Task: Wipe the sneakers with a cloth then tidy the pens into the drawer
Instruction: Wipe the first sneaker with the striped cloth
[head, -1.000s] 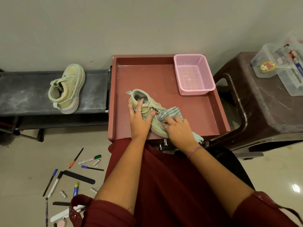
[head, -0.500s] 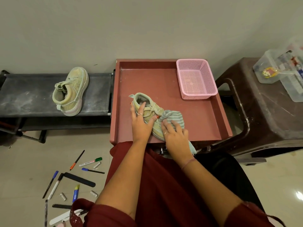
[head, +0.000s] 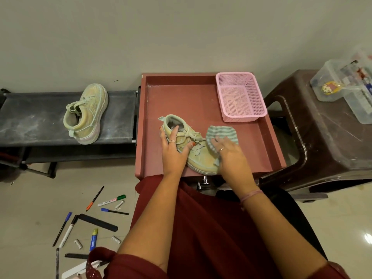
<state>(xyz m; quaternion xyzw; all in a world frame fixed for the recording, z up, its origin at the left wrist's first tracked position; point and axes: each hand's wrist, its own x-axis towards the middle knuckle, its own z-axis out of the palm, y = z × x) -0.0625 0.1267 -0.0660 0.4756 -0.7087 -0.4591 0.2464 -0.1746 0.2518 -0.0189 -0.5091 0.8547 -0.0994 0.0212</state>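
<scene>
A pale green sneaker [head: 199, 156] lies in the open red drawer [head: 201, 97], toe towards me. My left hand [head: 174, 152] grips its heel end, thumb across the laces. My right hand [head: 229, 154] presses a striped grey-green cloth [head: 221, 133] against the sneaker's right side near the toe. The second sneaker [head: 86, 113] stands on the black bench [head: 30, 121] to the left. Several pens and markers [head: 94, 216] lie scattered on the floor at lower left.
A pink mesh basket [head: 240, 97] sits in the drawer's far right corner. A brown plastic stool [head: 332, 150] stands to the right with clear plastic containers [head: 346, 87] on it. The wall is close behind the drawer.
My right hand has carried the cloth from the top of the sneaker's toe out to its right side. My left hand keeps holding the heel end.
</scene>
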